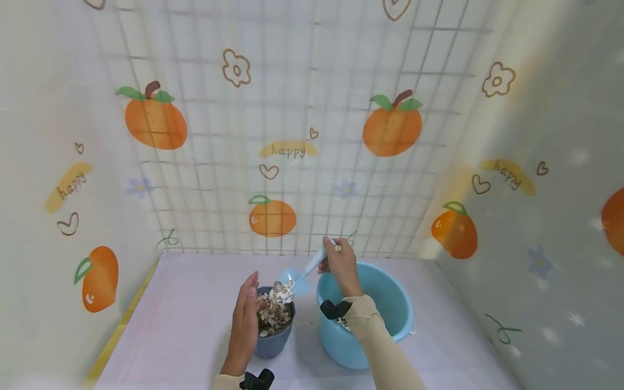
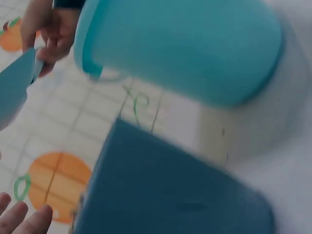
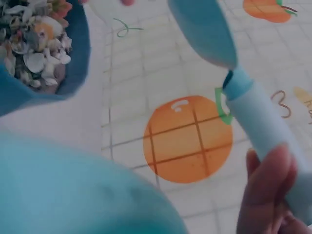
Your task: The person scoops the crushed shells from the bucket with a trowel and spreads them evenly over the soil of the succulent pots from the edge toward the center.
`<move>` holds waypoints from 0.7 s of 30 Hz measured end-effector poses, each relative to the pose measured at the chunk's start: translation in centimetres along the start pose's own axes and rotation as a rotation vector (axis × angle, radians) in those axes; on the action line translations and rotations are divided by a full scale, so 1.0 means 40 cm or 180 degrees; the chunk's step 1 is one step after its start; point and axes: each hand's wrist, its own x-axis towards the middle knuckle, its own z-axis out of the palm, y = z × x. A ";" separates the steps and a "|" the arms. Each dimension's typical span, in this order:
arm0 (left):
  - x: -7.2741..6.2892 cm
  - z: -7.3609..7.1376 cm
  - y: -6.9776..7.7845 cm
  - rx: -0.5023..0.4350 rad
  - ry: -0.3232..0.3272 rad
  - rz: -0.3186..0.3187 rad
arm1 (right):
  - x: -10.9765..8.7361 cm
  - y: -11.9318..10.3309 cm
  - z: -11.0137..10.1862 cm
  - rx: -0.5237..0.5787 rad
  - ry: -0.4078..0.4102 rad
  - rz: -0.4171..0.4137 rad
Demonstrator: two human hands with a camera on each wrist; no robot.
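My right hand (image 1: pixel 343 265) grips the handle of a light blue trowel (image 1: pixel 312 264) above the bucket's left rim. The trowel's blade tilts down over a dark blue-grey plant pot (image 1: pixel 274 345), with small pale shells and pebbles (image 1: pixel 283 292) at its tip. More shells and pebbles fill the pot's top over dark soil. In the right wrist view, fingers and thumb wrap the trowel handle (image 3: pixel 265 119). My left hand (image 1: pixel 244 319) stands upright along the pot's left side, fingers extended and holding nothing; its fingertips (image 2: pixel 36 222) show beside the pot in the left wrist view.
A turquoise bucket (image 1: pixel 404 303) stands right of the pot, with some shells (image 1: pixel 343 323) showing inside, partly hidden by the right wrist. Both stand on a pale table cover (image 1: pixel 190 303). A fruit-printed curtain over a wire grid (image 1: pixel 336 119) closes off the back and sides.
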 end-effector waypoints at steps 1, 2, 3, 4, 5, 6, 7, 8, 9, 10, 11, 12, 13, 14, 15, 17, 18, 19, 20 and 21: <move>0.000 -0.013 -0.005 0.0094 0.0029 0.0027 | -0.002 0.004 0.005 0.0026 -0.0025 0.0015; 0.000 -0.025 -0.011 0.0166 0.0064 0.0032 | -0.004 0.007 0.010 0.0055 -0.0049 0.0032; 0.000 -0.038 -0.017 0.0223 0.0098 0.0043 | -0.006 0.009 0.014 0.0077 -0.0076 0.0044; 0.000 -0.050 -0.025 0.0279 0.0134 0.0050 | -0.006 0.012 0.017 0.0105 -0.0098 0.0048; 0.000 -0.061 -0.033 0.0321 0.0168 0.0045 | -0.005 0.016 0.021 0.0138 -0.0118 0.0046; 0.000 -0.071 -0.042 0.0367 0.0203 0.0029 | -0.003 0.020 0.023 0.0159 -0.0137 0.0040; 0.000 -0.080 -0.051 0.0386 0.0227 0.0017 | -0.001 0.023 0.026 0.0170 -0.0155 0.0031; 0.001 -0.086 -0.062 0.0388 0.0250 -0.0016 | 0.001 0.025 0.028 0.0176 -0.0173 0.0029; 0.001 -0.091 -0.074 0.0379 0.0263 -0.0058 | 0.003 0.027 0.030 0.0175 -0.0194 0.0017; 0.002 -0.094 -0.086 0.0377 0.0262 -0.0108 | 0.005 0.028 0.031 0.0178 -0.0214 0.0007; 0.004 -0.095 -0.098 0.0368 0.0250 -0.0149 | 0.008 0.029 0.032 0.0179 -0.0242 -0.0004; 0.005 -0.095 -0.109 0.0354 0.0232 -0.0195 | 0.009 0.029 0.033 0.0173 -0.0278 -0.0011; 0.005 -0.093 -0.121 0.0345 0.0206 -0.0237 | 0.010 0.029 0.034 0.0160 -0.0313 -0.0012; 0.005 -0.091 -0.133 0.0333 0.0185 -0.0281 | 0.011 0.029 0.035 0.0143 -0.0343 -0.0011; 0.005 -0.088 -0.143 0.0324 0.0156 -0.0309 | 0.011 0.030 0.036 0.0126 -0.0376 -0.0014; 0.002 -0.084 -0.160 0.0338 0.0132 -0.0344 | 0.011 0.033 0.037 0.0093 -0.0450 -0.0001; -0.001 -0.083 -0.168 0.0349 0.0135 -0.0361 | 0.009 0.034 0.039 0.0081 -0.0493 0.0005; -0.003 -0.082 -0.178 0.0378 0.0145 -0.0388 | 0.007 0.035 0.040 0.0066 -0.0529 0.0018; -0.005 -0.082 -0.187 0.0410 0.0153 -0.0416 | 0.005 0.037 0.042 0.0061 -0.0568 0.0027; -0.007 -0.083 -0.197 0.0439 0.0156 -0.0441 | 0.003 0.038 0.044 0.0066 -0.0611 0.0036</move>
